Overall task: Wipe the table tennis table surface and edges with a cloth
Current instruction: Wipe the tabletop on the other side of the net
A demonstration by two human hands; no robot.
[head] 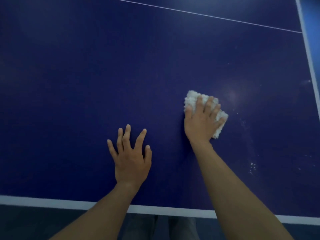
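Right hand [201, 118] is pressing a white cloth [192, 97] flat under spread fingers [209, 103] for full contact; left hand [130, 160] is lying splayed, empty, seemingly bracing on the table [69, 84].

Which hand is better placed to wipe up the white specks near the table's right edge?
The right hand: it presses the cloth on the table, just beside the white specks. The left hand lies flat and bare, farther away.

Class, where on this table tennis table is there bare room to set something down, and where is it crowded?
Free: the table left of the left hand, up to the thin white line. Crowded: the right hand pressing the white cloth, with white specks toward the right edge line.
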